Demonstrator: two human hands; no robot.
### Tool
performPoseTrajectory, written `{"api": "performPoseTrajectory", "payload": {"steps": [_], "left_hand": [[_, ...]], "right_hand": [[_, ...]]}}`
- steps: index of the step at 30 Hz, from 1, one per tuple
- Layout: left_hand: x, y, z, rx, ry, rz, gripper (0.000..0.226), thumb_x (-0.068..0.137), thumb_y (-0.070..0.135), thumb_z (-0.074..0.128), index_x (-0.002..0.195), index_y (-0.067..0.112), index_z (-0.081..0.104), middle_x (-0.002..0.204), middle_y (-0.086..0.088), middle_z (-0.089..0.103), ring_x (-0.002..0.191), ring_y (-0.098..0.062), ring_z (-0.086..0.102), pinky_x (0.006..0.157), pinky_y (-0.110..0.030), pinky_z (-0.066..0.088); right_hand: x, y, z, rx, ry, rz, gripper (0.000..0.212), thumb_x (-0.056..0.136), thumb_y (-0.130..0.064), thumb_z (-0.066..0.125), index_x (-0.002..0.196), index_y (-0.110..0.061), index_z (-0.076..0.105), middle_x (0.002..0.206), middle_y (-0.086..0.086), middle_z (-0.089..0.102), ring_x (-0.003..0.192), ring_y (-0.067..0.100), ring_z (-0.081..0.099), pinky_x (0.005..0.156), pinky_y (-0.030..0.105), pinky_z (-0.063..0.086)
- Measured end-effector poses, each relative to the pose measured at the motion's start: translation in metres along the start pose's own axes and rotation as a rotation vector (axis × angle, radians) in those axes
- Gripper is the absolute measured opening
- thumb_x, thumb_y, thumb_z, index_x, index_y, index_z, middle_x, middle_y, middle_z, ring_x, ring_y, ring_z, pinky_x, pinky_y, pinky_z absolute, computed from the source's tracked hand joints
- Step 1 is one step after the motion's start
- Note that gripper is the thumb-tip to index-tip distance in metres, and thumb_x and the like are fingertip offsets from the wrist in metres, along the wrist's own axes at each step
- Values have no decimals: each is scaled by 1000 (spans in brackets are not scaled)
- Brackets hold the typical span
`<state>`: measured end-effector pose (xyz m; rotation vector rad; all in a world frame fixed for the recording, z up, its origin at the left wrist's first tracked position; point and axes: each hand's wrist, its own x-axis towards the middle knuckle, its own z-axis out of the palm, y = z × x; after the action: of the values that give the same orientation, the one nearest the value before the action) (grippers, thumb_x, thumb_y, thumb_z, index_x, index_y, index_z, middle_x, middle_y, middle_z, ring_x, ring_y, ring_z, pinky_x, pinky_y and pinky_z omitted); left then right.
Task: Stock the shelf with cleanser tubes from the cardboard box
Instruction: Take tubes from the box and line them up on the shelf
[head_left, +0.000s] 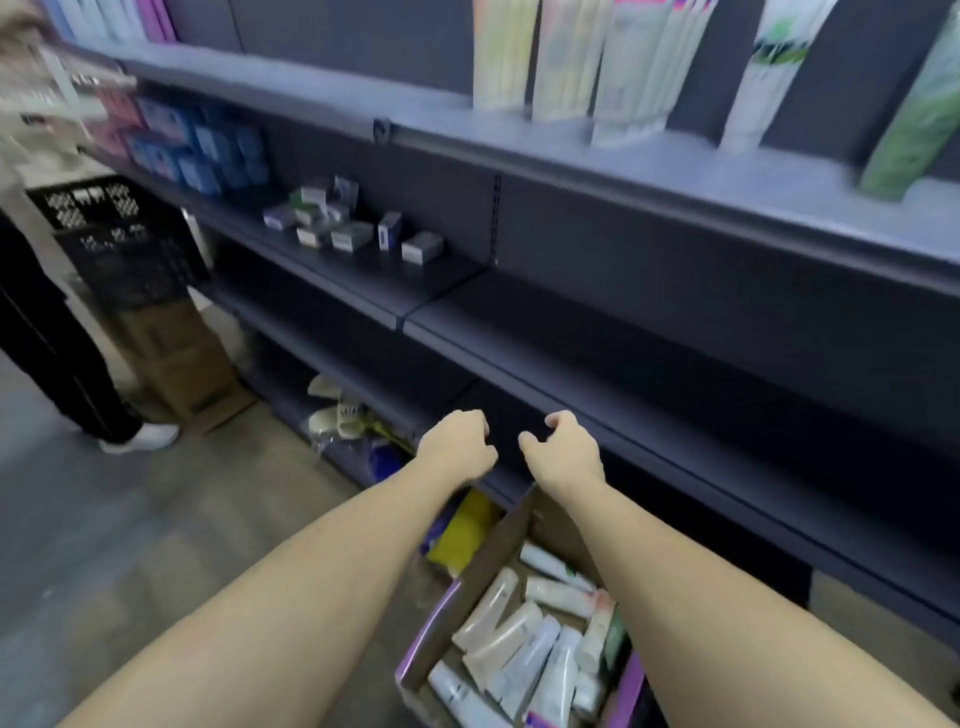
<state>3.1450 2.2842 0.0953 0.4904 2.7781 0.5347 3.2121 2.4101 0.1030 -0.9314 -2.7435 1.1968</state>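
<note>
I see the shelf (675, 171) unit in dark grey tiers. Tubes (613, 67) stand upright toward the right end of the top tier. One tier down, blue packs (208, 150) are stacked at the left end, with small boxes (353, 223) scattered just right of them. On the floor (130, 519) against the unit's base sits the box (498, 551), open, full of loose tubes; a crate (124, 239) rests on cartons (182, 364) at the left end

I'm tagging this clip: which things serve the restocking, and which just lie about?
Job: cardboard box, cleanser tubes inside it, shelf with standing tubes, left hand, right hand.
Lying about: small boxes, black crates, yellow packet.
</note>
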Motion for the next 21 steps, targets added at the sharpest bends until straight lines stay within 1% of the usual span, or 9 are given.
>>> {"api": "performPoseTrajectory", "payload": {"steps": [3, 5, 8, 10, 13, 17, 19, 21], "left_hand": [[-3, -19, 43, -27, -59, -13, 38, 88, 26, 57, 124, 14, 53, 125, -7, 60, 116, -27, 57, 84, -33, 46], [-5, -27, 73, -46, -109, -27, 38, 87, 26, 57, 122, 12, 51, 121, -9, 62, 115, -30, 58, 83, -33, 46], [-8, -35, 118, -38, -217, -76, 43, 87, 30, 58, 125, 11, 49, 125, -11, 61, 116, -33, 58, 90, -39, 49], [-9, -41, 146, -21, -296, -91, 45, 88, 30, 57, 127, 11, 48, 126, -12, 60, 117, -33, 57, 92, -39, 48], [-7, -46, 178, 10, -371, -104, 44, 89, 29, 56, 130, 13, 49, 123, -12, 61, 115, -32, 57, 91, -37, 48], [-4, -47, 210, 29, -399, -112, 35, 90, 25, 53, 122, 12, 54, 119, -10, 61, 113, -31, 57, 90, -37, 49], [-3, -48, 229, 39, -446, -123, 37, 90, 26, 53, 125, 15, 53, 120, -7, 62, 113, -31, 57, 88, -36, 49], [1, -50, 252, 43, -503, -136, 41, 90, 27, 54, 129, 18, 52, 122, -7, 62, 113, -30, 58, 90, -37, 49]], "right_hand": [[-4, 41, 45, -30, -83, 99, 51, 92, -36, 57, 137, -15, 45, 131, 8, 57, 119, 28, 55, 93, 36, 46], [-8, 69, 68, -39, -152, 162, 52, 93, -35, 58, 138, -14, 45, 133, 10, 56, 121, 30, 54, 95, 35, 44], [-6, 111, 93, -50, -237, 257, 54, 93, -33, 57, 141, -12, 43, 136, 12, 53, 124, 31, 52, 96, 35, 43], [-2, 139, 105, -45, -280, 324, 52, 93, -31, 57, 139, -11, 44, 136, 14, 54, 125, 32, 52, 98, 34, 43], [1, 180, 120, -32, -324, 419, 48, 94, -30, 55, 137, -10, 46, 134, 15, 57, 123, 32, 54, 99, 32, 44], [0, 219, 135, -37, -390, 480, 48, 94, -24, 56, 138, -10, 46, 133, 14, 57, 122, 33, 54, 92, 31, 43], [-2, 233, 142, -29, -410, 507, 49, 93, -24, 55, 140, -12, 45, 134, 13, 56, 122, 32, 54, 93, 30, 43], [-2, 249, 151, -15, -426, 555, 49, 93, -25, 55, 139, -14, 47, 135, 11, 56, 123, 30, 53, 96, 30, 43]]}}
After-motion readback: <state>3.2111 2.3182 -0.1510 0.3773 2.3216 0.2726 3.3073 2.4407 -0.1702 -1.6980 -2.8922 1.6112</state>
